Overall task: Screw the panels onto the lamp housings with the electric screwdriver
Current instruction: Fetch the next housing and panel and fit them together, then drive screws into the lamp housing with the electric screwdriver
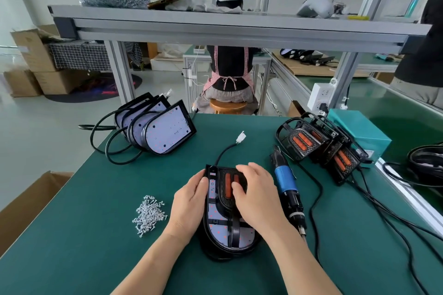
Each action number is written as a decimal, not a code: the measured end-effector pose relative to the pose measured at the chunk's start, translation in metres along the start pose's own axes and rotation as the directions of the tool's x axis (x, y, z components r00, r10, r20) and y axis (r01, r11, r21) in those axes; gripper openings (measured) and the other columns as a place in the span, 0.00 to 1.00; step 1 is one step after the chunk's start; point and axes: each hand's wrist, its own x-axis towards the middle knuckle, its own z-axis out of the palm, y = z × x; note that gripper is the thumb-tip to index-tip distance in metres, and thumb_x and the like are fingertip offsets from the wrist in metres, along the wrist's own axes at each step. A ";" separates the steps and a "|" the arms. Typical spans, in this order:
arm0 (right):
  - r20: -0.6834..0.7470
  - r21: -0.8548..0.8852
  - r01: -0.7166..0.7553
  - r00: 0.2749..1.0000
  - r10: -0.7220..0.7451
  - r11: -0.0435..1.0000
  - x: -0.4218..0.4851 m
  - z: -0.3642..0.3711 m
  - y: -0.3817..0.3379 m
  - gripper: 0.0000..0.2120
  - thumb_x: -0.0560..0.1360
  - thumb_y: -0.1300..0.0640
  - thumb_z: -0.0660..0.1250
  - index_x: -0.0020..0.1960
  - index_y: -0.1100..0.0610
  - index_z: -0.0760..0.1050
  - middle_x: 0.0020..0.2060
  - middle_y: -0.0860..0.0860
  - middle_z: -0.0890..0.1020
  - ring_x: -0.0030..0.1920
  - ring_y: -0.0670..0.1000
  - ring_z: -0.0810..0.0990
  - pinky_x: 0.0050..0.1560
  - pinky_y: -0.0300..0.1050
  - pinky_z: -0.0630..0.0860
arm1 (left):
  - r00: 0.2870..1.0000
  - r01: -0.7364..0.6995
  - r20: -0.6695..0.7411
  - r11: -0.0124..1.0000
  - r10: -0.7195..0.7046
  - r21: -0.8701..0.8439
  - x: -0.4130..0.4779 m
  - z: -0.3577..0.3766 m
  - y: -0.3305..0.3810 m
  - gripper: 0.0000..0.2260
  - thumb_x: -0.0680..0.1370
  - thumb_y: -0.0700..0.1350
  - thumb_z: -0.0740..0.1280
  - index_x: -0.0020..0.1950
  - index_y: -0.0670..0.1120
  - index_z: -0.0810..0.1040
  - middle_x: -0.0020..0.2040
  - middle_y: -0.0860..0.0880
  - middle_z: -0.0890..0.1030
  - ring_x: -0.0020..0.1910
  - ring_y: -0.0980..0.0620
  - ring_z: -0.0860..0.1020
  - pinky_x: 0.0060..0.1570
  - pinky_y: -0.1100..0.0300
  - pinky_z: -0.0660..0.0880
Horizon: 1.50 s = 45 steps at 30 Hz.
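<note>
Two hands meet on a D-shaped black lamp housing [223, 227] lying mid-tabletop [96, 235]. The left hand [189, 201] has its fingers [201, 179] gripping the rim. The right hand [259, 194] curls its fingers [251, 170] over the ribbed, orange-striped panel [227, 189]. A blue-banded electric screwdriver [285, 182] lies just right, and shiny screws [149, 214] are heaped to the left.

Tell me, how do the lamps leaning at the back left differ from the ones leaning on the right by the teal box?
The left lamps show bare pale boards dotted with red; the right lamps have black grilled panels with orange strips over theirs. The left lamps sit at the table's far left corner; the right lamps sit beside the teal box. Both groups have black housings and black cables, and lean in a row.
</note>
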 end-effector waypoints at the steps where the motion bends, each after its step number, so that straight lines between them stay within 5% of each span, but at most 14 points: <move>1: 0.022 0.029 -0.008 1.000 0.007 1.000 -0.002 0.002 0.001 0.20 0.83 0.51 0.60 0.74 0.52 0.70 0.76 0.49 0.66 0.78 0.49 0.59 0.76 0.47 0.58 | 1.000 -0.004 0.002 1.000 0.004 0.011 0.000 0.000 0.001 0.16 0.83 0.47 0.60 0.48 0.68 0.81 0.48 0.65 0.84 0.49 0.64 0.80 0.48 0.68 0.74; 6: 0.016 0.057 0.007 1.000 -0.008 0.998 -0.003 -0.004 0.006 0.20 0.84 0.50 0.59 0.74 0.53 0.72 0.77 0.51 0.67 0.77 0.49 0.62 0.76 0.45 0.57 | 0.999 -0.033 0.015 0.997 0.032 0.066 -0.003 -0.001 0.003 0.17 0.82 0.47 0.60 0.46 0.69 0.81 0.46 0.64 0.84 0.47 0.64 0.80 0.45 0.73 0.74; 9: -0.145 -0.016 -0.064 0.988 0.061 0.998 0.003 -0.024 0.022 0.21 0.82 0.49 0.63 0.72 0.55 0.73 0.71 0.53 0.72 0.72 0.54 0.67 0.71 0.52 0.64 | 1.000 -0.014 -0.025 0.997 0.015 0.070 -0.003 -0.003 0.002 0.12 0.82 0.48 0.61 0.49 0.61 0.82 0.45 0.67 0.83 0.46 0.69 0.79 0.43 0.78 0.70; 11: -0.194 -0.099 -0.168 0.970 0.147 0.981 0.006 -0.038 0.040 0.23 0.79 0.49 0.67 0.72 0.55 0.72 0.66 0.55 0.72 0.66 0.59 0.68 0.65 0.55 0.70 | 0.998 -0.002 -0.064 0.995 0.009 0.100 -0.003 -0.006 -0.002 0.11 0.82 0.50 0.60 0.47 0.56 0.82 0.42 0.61 0.84 0.42 0.64 0.78 0.43 0.74 0.73; 14: -0.076 -0.168 -0.302 0.953 0.293 0.938 0.006 -0.045 0.062 0.27 0.77 0.45 0.70 0.71 0.55 0.68 0.56 0.52 0.68 0.56 0.56 0.68 0.51 0.52 0.72 | 0.989 0.023 -0.147 0.970 0.013 0.242 0.002 -0.021 0.000 0.07 0.80 0.46 0.65 0.45 0.55 0.81 0.38 0.57 0.82 0.38 0.54 0.80 0.41 0.59 0.77; 19: -0.017 -0.251 -0.354 0.932 0.362 0.901 0.013 -0.039 0.071 0.34 0.74 0.40 0.71 0.71 0.56 0.62 0.60 0.55 0.73 0.57 0.60 0.77 0.47 0.49 0.70 | 0.979 0.158 -0.205 0.683 -0.012 0.713 0.022 -0.073 0.011 0.05 0.75 0.44 0.66 0.40 0.54 0.77 0.40 0.57 0.80 0.44 0.48 0.78 0.40 0.58 0.72; 26: 0.013 -0.284 -0.392 0.911 0.413 0.875 0.037 -0.046 0.071 0.22 0.73 0.47 0.71 0.54 0.56 0.62 0.43 0.51 0.76 0.39 0.53 0.75 0.34 0.46 0.66 | 0.985 0.123 -0.055 0.445 -0.162 0.887 0.028 -0.090 0.011 0.07 0.75 0.43 0.70 0.40 0.51 0.75 0.46 0.51 0.80 0.49 0.48 0.77 0.42 0.59 0.72; 29: 0.050 -0.017 -0.462 0.885 0.462 0.887 0.037 -0.050 0.082 0.18 0.73 0.50 0.69 0.52 0.58 0.65 0.42 0.53 0.76 0.39 0.52 0.76 0.34 0.46 0.66 | 0.987 0.100 -0.032 0.441 -0.159 0.892 0.030 -0.089 0.009 0.11 0.75 0.41 0.69 0.36 0.53 0.72 0.45 0.52 0.79 0.47 0.49 0.76 0.41 0.60 0.69; 32: 0.166 0.461 -0.529 0.841 0.516 0.713 0.029 -0.052 0.093 0.14 0.72 0.55 0.72 0.51 0.59 0.71 0.41 0.55 0.78 0.37 0.55 0.76 0.39 0.47 0.71 | 0.988 0.064 0.008 0.451 -0.156 0.890 0.031 -0.091 0.009 0.12 0.75 0.41 0.69 0.36 0.53 0.72 0.44 0.53 0.79 0.46 0.50 0.76 0.40 0.59 0.68; 36: 0.270 0.868 -0.418 0.851 0.450 0.269 0.010 -0.051 0.095 0.08 0.75 0.60 0.73 0.49 0.61 0.75 0.31 0.54 0.76 0.27 0.51 0.74 0.25 0.43 0.74 | 0.983 0.001 0.082 0.449 -0.166 0.893 0.031 -0.095 0.009 0.11 0.76 0.42 0.71 0.36 0.52 0.73 0.46 0.53 0.80 0.48 0.50 0.76 0.42 0.59 0.70; 40: 0.298 0.953 -0.300 0.888 0.350 -0.050 -0.007 -0.063 0.078 0.05 0.77 0.56 0.69 0.48 0.58 0.76 0.33 0.52 0.77 0.28 0.48 0.76 0.27 0.38 0.77 | 0.983 -0.069 0.137 0.451 -0.120 0.890 0.028 -0.096 0.009 0.11 0.77 0.43 0.69 0.37 0.53 0.72 0.48 0.50 0.76 0.54 0.47 0.74 0.51 0.57 0.71; 42: 0.265 0.964 -0.243 0.910 0.320 -0.107 -0.013 -0.072 0.066 0.08 0.76 0.55 0.70 0.51 0.59 0.78 0.33 0.51 0.77 0.30 0.48 0.77 0.29 0.38 0.77 | 0.990 -0.103 0.140 0.500 -0.036 0.860 0.024 -0.093 0.008 0.07 0.76 0.41 0.66 0.40 0.51 0.73 0.47 0.50 0.78 0.52 0.45 0.75 0.51 0.57 0.70; 45: 0.205 0.976 -0.171 0.930 0.304 -0.135 -0.017 -0.082 0.049 0.14 0.68 0.56 0.73 0.51 0.59 0.78 0.33 0.51 0.77 0.31 0.47 0.76 0.30 0.38 0.76 | 0.989 -0.140 0.077 0.664 0.123 0.735 0.016 -0.086 0.008 0.06 0.76 0.38 0.64 0.42 0.47 0.72 0.38 0.50 0.79 0.42 0.46 0.75 0.39 0.55 0.69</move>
